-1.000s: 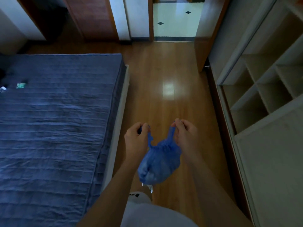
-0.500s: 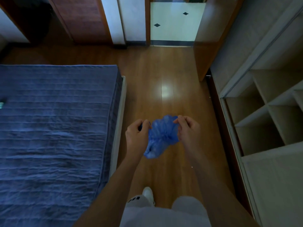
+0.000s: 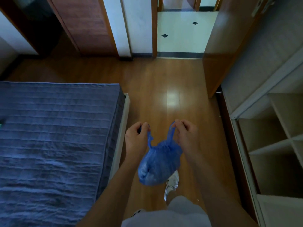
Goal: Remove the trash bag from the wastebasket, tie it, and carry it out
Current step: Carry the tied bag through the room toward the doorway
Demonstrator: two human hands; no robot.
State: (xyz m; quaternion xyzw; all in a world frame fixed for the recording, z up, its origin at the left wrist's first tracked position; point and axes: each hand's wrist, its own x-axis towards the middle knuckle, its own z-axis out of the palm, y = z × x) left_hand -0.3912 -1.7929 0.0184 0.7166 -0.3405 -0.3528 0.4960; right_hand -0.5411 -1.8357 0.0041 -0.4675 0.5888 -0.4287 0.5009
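Observation:
A small blue trash bag point(image 3: 158, 164) hangs in front of me above the wooden floor, its top gathered into two ears. My left hand point(image 3: 136, 138) pinches the left ear and my right hand point(image 3: 186, 135) pinches the right ear, held apart at the same height. The bag's bulging body sags below and between my hands. No wastebasket is in view.
A bed with a blue quilted cover point(image 3: 54, 145) fills the left. An open wardrobe with bare shelves point(image 3: 272, 145) lines the right. The wooden floor point(image 3: 164, 82) runs ahead to an open doorway onto white tiles point(image 3: 182, 31). My white shoe point(image 3: 172, 182) shows below the bag.
The bag was swung up between my hands half a second ago and has dropped to hang below them again. I have moved forward along the bed toward the doorway.

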